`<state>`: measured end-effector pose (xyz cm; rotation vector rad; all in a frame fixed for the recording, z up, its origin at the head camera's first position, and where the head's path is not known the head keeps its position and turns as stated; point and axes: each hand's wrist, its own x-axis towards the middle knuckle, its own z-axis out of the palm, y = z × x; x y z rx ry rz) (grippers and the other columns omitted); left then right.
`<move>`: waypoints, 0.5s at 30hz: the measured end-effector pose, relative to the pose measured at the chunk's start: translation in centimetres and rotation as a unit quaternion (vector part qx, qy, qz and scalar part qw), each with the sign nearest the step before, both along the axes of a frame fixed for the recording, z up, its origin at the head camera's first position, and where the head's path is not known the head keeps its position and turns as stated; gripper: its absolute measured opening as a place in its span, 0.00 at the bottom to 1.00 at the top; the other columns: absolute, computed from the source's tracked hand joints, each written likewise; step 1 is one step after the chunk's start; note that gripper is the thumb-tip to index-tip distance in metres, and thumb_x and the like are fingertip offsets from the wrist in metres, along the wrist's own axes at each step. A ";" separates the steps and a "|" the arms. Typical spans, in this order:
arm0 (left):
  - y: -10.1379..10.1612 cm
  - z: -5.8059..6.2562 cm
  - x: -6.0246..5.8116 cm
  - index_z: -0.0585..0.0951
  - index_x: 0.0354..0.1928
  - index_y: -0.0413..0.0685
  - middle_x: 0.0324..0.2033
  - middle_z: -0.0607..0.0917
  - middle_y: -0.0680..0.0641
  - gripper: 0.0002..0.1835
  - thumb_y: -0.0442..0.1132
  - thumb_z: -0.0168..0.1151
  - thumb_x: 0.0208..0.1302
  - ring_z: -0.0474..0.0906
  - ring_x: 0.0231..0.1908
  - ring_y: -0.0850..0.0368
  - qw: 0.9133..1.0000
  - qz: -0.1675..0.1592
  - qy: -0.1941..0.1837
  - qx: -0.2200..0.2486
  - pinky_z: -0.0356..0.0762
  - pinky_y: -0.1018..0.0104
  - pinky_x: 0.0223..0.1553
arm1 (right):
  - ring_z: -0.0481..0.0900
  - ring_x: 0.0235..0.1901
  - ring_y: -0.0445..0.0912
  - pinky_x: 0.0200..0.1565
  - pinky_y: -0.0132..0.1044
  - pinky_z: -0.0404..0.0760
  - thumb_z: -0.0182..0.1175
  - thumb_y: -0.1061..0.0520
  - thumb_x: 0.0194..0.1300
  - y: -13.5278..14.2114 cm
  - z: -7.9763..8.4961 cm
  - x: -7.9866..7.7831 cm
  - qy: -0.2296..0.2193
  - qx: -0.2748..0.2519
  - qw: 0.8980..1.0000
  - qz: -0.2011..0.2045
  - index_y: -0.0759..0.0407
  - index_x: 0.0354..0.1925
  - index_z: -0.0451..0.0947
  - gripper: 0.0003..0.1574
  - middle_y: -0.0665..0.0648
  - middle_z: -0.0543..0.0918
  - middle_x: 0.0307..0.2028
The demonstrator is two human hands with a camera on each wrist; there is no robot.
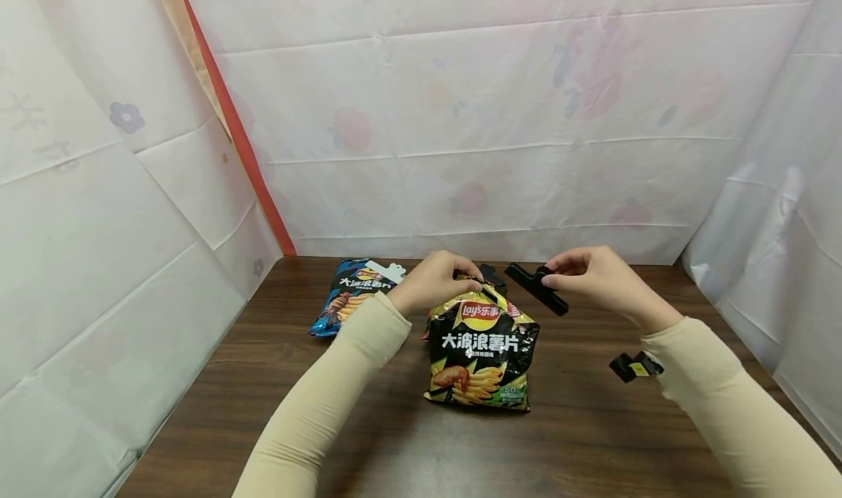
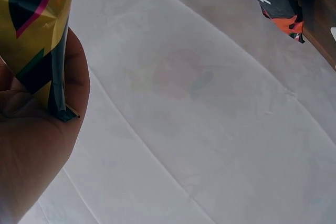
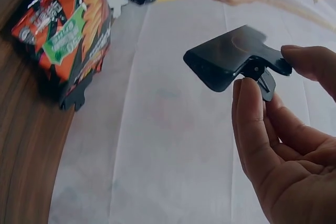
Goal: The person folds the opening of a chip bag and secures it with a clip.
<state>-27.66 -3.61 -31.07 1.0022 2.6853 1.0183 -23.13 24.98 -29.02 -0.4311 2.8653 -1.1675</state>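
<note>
A yellow-and-black Lay's chip bag [image 1: 483, 348] stands upright on the table in front of me. My left hand [image 1: 434, 282] pinches its folded top edge; the left wrist view shows the gold foil [image 2: 37, 51] between thumb and fingers. To the right, apart from the bag, my right hand [image 1: 595, 280] holds a wide black bag clip [image 1: 536, 289] in the air. In the right wrist view, thumb and fingers are on the handles of that clip [image 3: 231, 56]. Whether its jaws are parted is unclear.
A blue chip bag [image 1: 342, 300] with a white clip [image 1: 387, 271] lies at the back left. Behind the yellow bag is an orange-and-black chip bag [image 3: 79, 30] with a black clip [image 3: 73, 98]. Another small black clip [image 1: 634, 366] lies beside my right sleeve. White printed sheets surround the table.
</note>
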 end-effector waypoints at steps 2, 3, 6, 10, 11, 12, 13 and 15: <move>0.0 0.0 0.0 0.87 0.43 0.51 0.35 0.89 0.51 0.08 0.43 0.63 0.68 0.55 0.11 0.63 1.000 0.001 0.002 -0.001 0.61 0.70 0.21 | 0.82 0.41 0.44 0.39 0.37 0.79 0.66 0.43 0.63 -0.5 0.0 -0.1 0.000 -0.005 1.000 0.005 0.58 0.51 0.82 0.25 0.57 0.86 0.44; 0.0 0.0 0.0 0.87 0.43 0.52 0.35 0.89 0.51 0.08 0.43 0.63 0.68 0.55 0.11 0.63 1.000 0.001 0.003 -0.002 0.61 0.70 0.21 | 0.82 0.41 0.44 0.39 0.36 0.79 0.66 0.43 0.63 -0.7 0.0 -0.1 0.000 -0.008 1.000 0.008 0.58 0.50 0.82 0.25 0.57 0.86 0.43; 0.0 -0.1 0.0 0.87 0.43 0.52 0.35 0.89 0.53 0.08 0.43 0.63 0.68 0.57 0.12 0.63 1.000 0.001 0.008 -0.003 0.62 0.70 0.22 | 0.82 0.40 0.43 0.39 0.36 0.79 0.67 0.44 0.63 -1.3 -0.1 -0.1 0.003 -0.019 1.000 0.015 0.59 0.49 0.83 0.24 0.57 0.86 0.43; 0.0 -0.1 0.0 0.87 0.43 0.52 0.35 0.89 0.53 0.08 0.43 0.63 0.68 0.60 0.13 0.63 1.000 -0.001 0.013 -0.003 0.64 0.71 0.22 | 0.82 0.39 0.42 0.39 0.34 0.80 0.67 0.47 0.63 -1.9 -0.5 -0.2 0.005 -0.035 0.999 0.026 0.59 0.49 0.83 0.21 0.57 0.86 0.42; 0.0 -0.2 0.0 0.87 0.43 0.52 0.36 0.89 0.52 0.08 0.43 0.63 0.68 0.60 0.13 0.63 1.000 -0.002 0.013 -0.002 0.64 0.71 0.22 | 0.83 0.39 0.41 0.39 0.34 0.80 0.67 0.48 0.63 -2.0 -0.6 -0.3 0.008 -0.038 0.999 0.031 0.59 0.49 0.83 0.21 0.57 0.86 0.41; 0.0 -0.2 0.0 0.87 0.43 0.51 0.36 0.89 0.52 0.08 0.43 0.63 0.68 0.60 0.13 0.63 1.000 -0.003 0.013 -0.001 0.64 0.71 0.22 | 0.83 0.39 0.42 0.39 0.34 0.80 0.66 0.48 0.64 -2.1 -0.8 -0.3 0.009 -0.041 0.998 0.035 0.59 0.49 0.82 0.20 0.57 0.86 0.41; 0.1 -0.1 0.0 0.87 0.44 0.51 0.36 0.89 0.52 0.08 0.43 0.63 0.68 0.59 0.12 0.63 1.000 -0.004 0.013 0.000 0.64 0.71 0.22 | 0.83 0.39 0.43 0.39 0.34 0.80 0.66 0.49 0.65 -2.2 -0.9 -0.2 0.010 -0.044 0.998 0.039 0.59 0.49 0.82 0.20 0.57 0.86 0.41; 0.1 -0.1 0.0 0.87 0.44 0.51 0.37 0.89 0.52 0.09 0.43 0.63 0.68 0.59 0.12 0.63 1.000 -0.005 0.012 0.001 0.64 0.71 0.21 | 0.83 0.39 0.43 0.39 0.33 0.80 0.64 0.49 0.66 -2.4 -1.2 -0.1 0.019 -0.047 0.997 0.051 0.60 0.50 0.81 0.20 0.57 0.86 0.41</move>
